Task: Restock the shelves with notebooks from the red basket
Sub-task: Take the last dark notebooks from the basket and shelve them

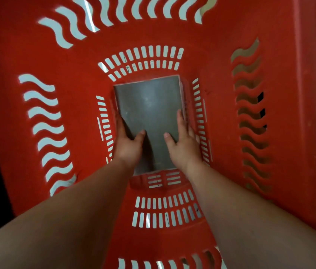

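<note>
Your left hand [127, 145] and right hand [182, 144] clamp the last visible gray notebook [149, 113], frame center, in the red basket [87, 61]; shelving remains.

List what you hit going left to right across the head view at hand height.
Left wall of the red basket → left hand → grey notebook stack → right hand → right basket wall with wavy slots. Both hands grip the stack's edges.

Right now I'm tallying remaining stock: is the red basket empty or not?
Not empty. One grey notebook stack lies on the red basket floor, left hand and right hand gripping its sides.
</note>
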